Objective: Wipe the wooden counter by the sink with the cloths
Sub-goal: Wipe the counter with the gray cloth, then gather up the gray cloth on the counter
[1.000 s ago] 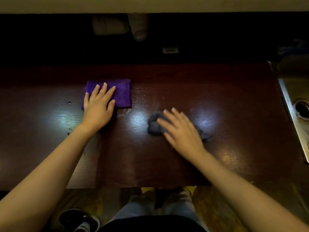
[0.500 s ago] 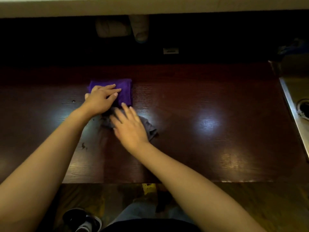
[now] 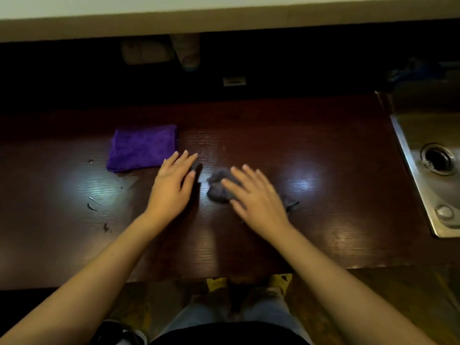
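Note:
A dark wooden counter (image 3: 323, 150) runs across the view. A folded purple cloth (image 3: 143, 147) lies flat at its back left, with nothing on it. My left hand (image 3: 174, 185) rests flat on the bare wood just right of that cloth, fingers together, holding nothing. A crumpled grey cloth (image 3: 217, 186) lies at the counter's middle. My right hand (image 3: 254, 195) presses on it with spread fingers; a corner of the cloth sticks out at the hand's right side.
A steel sink (image 3: 433, 170) with a round drain sits at the right end. Water drops and streaks (image 3: 93, 202) mark the wood at the left. A dark recess with dim containers (image 3: 184, 51) lies behind. My legs and the floor show below the front edge.
My left hand has come off the purple cloth and moved right onto bare wood. My right hand has slid the grey cloth back to the right, away from the purple cloth.

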Tool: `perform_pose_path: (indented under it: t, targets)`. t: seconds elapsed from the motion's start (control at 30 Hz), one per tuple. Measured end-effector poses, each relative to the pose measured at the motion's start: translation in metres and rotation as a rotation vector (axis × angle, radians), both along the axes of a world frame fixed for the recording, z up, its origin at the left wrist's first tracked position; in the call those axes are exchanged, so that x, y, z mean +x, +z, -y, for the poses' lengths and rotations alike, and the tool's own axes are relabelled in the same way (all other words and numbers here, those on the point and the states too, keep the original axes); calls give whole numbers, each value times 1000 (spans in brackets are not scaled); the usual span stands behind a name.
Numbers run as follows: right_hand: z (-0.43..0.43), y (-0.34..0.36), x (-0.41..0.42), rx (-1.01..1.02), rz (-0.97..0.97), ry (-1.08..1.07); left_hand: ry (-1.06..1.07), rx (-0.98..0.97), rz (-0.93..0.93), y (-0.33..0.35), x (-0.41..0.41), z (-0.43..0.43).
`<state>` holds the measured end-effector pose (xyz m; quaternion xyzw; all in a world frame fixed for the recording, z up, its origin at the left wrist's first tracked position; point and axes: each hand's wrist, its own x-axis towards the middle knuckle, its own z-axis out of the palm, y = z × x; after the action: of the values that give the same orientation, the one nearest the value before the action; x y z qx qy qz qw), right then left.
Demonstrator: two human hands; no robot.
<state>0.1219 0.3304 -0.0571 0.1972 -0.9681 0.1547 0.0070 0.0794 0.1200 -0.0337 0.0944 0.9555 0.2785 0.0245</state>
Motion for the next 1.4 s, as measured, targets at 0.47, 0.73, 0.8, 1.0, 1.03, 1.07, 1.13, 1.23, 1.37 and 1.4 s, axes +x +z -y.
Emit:
perform_pose_path:
  t: [0.47, 0.73, 0.8, 1.0, 1.03, 1.07, 1.13, 1.23, 1.37, 1.4]
  targets:
    - [-59, 10, 34, -10, 120, -104, -87, 75, 92, 10, -8, -108]
    - [-100, 29, 48, -157, 216, -201, -234, -27, 213, 12, 9, -132]
    - [-103, 32, 57, -193, 245, -231, -258, -96, 283, 13, 2, -135]
    - [-98, 28, 71, -233, 212, -391, -381, -62, 434, 24, -5, -138]
    - [-98, 28, 69, -229, 226, -413, -393, -45, 448, 26, -5, -138]
    - [-98, 29, 66, -221, 247, -435, -389, -24, 474, 29, -5, -138]
    - [-100, 29, 61, -174, 276, -444, -330, 17, 540, 35, -2, -139]
    - [-102, 31, 55, -229, 324, -387, -294, -25, 536, 37, 5, -143]
    - [-110, 41, 45, -540, 518, -374, -307, 135, 581, 44, 7, -130]
    - [-112, 45, 42, -644, 559, -392, -305, 210, 567, 47, 7, -122]
